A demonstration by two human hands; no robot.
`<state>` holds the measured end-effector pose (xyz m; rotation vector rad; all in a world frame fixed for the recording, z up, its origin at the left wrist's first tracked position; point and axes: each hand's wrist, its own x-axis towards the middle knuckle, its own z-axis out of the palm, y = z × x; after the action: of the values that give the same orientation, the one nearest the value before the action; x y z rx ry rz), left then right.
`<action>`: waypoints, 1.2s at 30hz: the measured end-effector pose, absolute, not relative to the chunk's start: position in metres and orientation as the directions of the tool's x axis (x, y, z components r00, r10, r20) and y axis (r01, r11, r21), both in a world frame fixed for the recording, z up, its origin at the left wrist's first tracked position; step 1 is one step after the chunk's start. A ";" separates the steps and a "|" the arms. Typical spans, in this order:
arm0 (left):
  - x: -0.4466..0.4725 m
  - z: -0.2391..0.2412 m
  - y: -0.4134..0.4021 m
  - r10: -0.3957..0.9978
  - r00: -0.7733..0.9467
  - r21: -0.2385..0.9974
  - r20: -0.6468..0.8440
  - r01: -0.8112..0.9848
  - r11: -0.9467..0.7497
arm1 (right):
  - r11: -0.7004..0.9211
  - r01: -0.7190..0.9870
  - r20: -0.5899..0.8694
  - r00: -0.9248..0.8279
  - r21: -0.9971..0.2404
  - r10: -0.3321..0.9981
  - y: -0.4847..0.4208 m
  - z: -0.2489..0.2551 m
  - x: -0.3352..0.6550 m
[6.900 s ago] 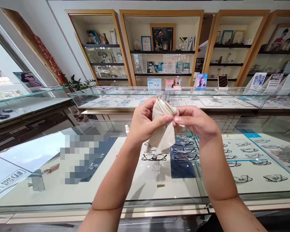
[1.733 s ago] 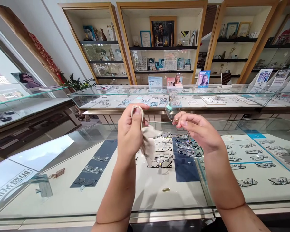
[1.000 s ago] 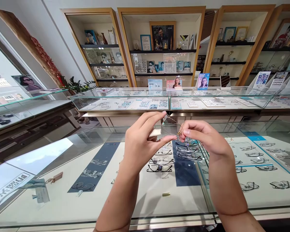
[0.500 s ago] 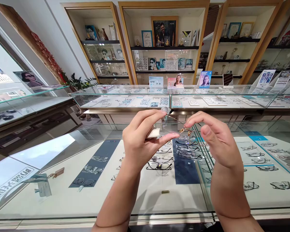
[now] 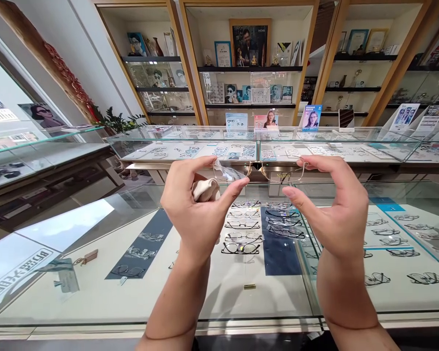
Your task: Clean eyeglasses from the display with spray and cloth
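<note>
Over the glass-topped desk (image 5: 157, 304), left hand (image 5: 193, 214) and right hand (image 5: 338, 204) now wider apart, each holding one end, thumbs spread. Glasses (image 5: 262, 170) swung level between hands, both lenses (image 5: 283, 176) facing; cloth (image 5: 207, 189) bunched inside left hand.

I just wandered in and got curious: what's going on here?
A person is holding thin-framed glasses up in front of them, above a glass display case with more eyewear laid out inside. The fingertips of the left hand and right hand are at opposite ends of the frame; the right thumb stands apart below. A pale cloth is bunched in the left hand.
</note>
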<state>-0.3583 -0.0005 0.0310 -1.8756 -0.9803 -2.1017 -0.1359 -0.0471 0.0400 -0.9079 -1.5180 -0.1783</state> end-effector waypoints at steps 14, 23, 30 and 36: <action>-0.355 0.030 -0.004 0.400 -0.203 0.448 0.894 0.455 -0.770 | 0.666 0.543 0.852 0.221 -0.511 0.474 -0.026 0.031 -0.138; -0.352 0.028 -0.004 0.409 -0.268 0.489 0.872 0.458 -0.742 | 0.687 0.489 0.843 0.299 -0.537 0.447 -0.018 0.025 -0.141; -0.351 0.029 -0.004 0.399 -0.259 0.475 0.879 0.431 -0.767 | 0.658 0.516 0.836 0.313 -0.548 0.451 -0.021 0.026 -0.143; -0.351 0.029 0.000 0.367 -0.266 0.453 0.891 0.517 -0.726 | 0.620 0.583 0.850 0.324 -0.525 0.415 -0.020 0.022 -0.146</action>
<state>-0.3506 0.0001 0.0289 -1.8349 -1.1138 -2.1460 -0.1463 -0.0198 0.0222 -0.9648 -1.2933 -0.1356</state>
